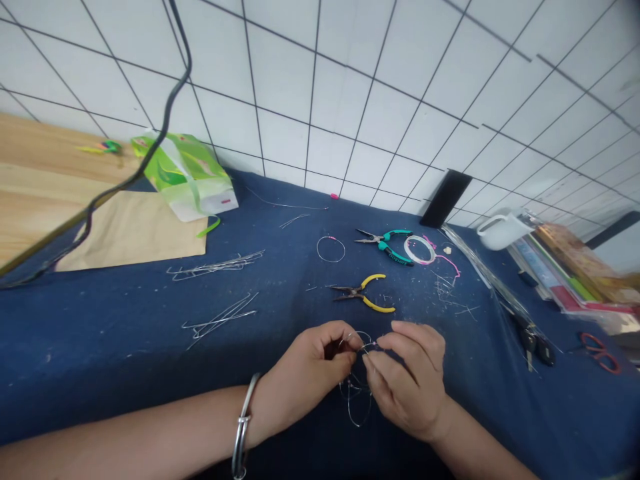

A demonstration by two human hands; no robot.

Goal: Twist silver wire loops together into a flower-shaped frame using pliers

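Between my hands is a looped wire piece (358, 407) of thin silvery wire, with small pinkish beads on it. My left hand (315, 363), with a silver bangle at its wrist, pinches the wire between thumb and forefinger. My right hand (413, 373) closes its fingertips on the same piece just to the right, by a small bead. Some of the wire is hidden behind the fingers, and its loops hang below them. Just beyond my hands lie yellow-handled pliers (357, 292). Farther back are teal-handled needle-nose pliers (387, 241) and a wire ring (331, 249) with a pink spot on it.
Bent wires (217, 265) lie in two bundles at the left on the blue cloth (125, 333). A green packet (187, 173) rests on a tan sheet (145, 233). At the right are a white ring (420, 250), keys (530, 347), red-handled scissors (600, 353) and a white mug (505, 230).
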